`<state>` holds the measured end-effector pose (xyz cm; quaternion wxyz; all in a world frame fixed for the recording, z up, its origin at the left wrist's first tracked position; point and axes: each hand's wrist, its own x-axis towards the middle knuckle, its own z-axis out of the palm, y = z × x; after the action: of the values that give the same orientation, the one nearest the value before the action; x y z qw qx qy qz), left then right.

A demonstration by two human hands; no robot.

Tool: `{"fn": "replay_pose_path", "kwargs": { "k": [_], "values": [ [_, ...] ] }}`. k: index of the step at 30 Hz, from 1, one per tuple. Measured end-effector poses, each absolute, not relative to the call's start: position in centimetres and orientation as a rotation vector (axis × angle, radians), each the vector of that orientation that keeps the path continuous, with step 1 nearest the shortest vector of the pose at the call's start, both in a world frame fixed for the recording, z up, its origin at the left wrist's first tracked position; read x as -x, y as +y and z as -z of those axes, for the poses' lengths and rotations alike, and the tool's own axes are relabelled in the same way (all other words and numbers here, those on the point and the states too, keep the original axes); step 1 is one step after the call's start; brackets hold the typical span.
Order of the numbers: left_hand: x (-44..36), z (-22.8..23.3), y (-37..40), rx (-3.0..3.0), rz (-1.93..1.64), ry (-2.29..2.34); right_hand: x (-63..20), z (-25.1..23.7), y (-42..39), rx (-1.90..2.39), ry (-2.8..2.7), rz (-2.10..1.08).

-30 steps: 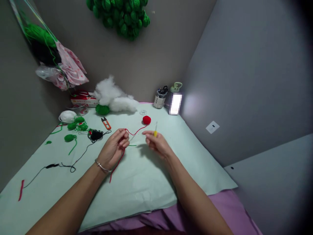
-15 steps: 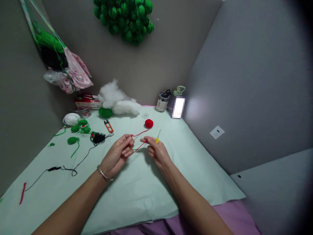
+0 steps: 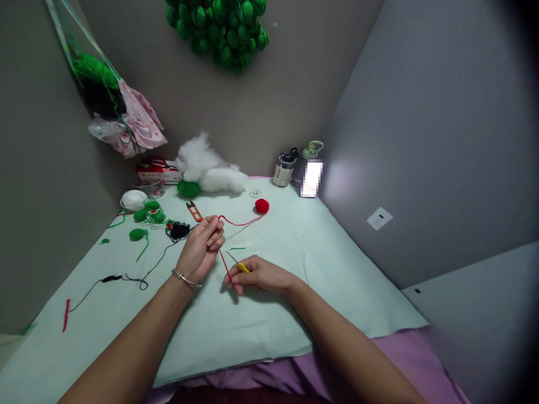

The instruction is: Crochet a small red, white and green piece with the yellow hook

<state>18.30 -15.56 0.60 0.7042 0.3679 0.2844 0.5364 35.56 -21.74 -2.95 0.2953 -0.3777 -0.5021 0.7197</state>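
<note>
Since the last frame, the right hand [image 3: 256, 275] has dropped toward the near side of the counter [image 3: 337, 308], well in front of the red yarn ball [image 3: 261, 206], and the hook [image 3: 243, 267] has swung from tip-up to tip pointing up-left. Left hand [image 3: 200, 244] is near-left of the ball, same pinch as before.

Left fingers: together, clamped on red yarn [image 3: 225, 266]. One run leaves the top of the pinch and sags across to the ball; the other drops straight to the right hand, looks taut.

Right fingers: closed on the hook's yellow handle, shaft clear of the grip, tip near the lower run of yarn. That run ends at the same fingers; can't tell whether it's pinched or wrapped.

Green thread scrap [image 3: 238, 248] lies nearer than the ball, just past the hook tip. Left of the ball: orange snips [image 3: 195, 211], black yarn tangle [image 3: 179, 230] just beside the left hand, then white yarn ball [image 3: 133, 200] farther left. White stuffing [image 3: 210, 168] is behind-left of the ball. Pen cup [image 3: 283, 173] and lit screen [image 3: 311, 178] are behind-right of it.
</note>
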Motion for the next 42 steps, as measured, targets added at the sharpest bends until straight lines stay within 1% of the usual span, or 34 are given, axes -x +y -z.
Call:
{"fn": "replay_pose_path", "kwargs": {
  "k": [3,7,12,15,17,20,26,32,42],
  "values": [
    [-18.3,0.0,-15.2,-0.954,-1.199,0.701,-35.2,2.5,-22.2,0.957,-1.358,-1.982],
    [-18.0,0.3,-14.8,-1.263,-1.083,0.802,-35.9,0.9,-22.4,0.942,-1.187,-1.904],
    [-17.1,-2.1,-16.2,-1.551,-1.064,0.882,-37.2,-2.2,-23.6,0.946,-0.988,-1.757],
    [-17.3,-4.0,-18.7,-1.749,-0.966,0.796,-37.2,-3.2,-25.0,0.938,-0.949,-1.709],
    [-17.7,-4.7,-20.6,-1.74,-0.889,0.696,-36.8,-3.3,-25.9,0.922,-0.951,-1.665],
    [-18.2,-4.4,-22.8,-1.648,-0.785,0.611,-35.8,-2.8,-27.2,0.926,-0.928,-1.566],
    [-18.0,-1.6,-24.4,-1.354,-0.836,0.68,-34.7,-1.1,-28.4,0.996,-0.864,-1.431],
    [-18.1,0.3,-25.0,-1.283,-0.792,0.773,-34.8,-0.3,-28.5,1.123,-0.707,-1.328],
    [-18.3,1.2,-25.3,-1.211,-0.824,0.746,-34.2,0.8,-28.8,1.121,-0.631,-1.398]
  ]
}}
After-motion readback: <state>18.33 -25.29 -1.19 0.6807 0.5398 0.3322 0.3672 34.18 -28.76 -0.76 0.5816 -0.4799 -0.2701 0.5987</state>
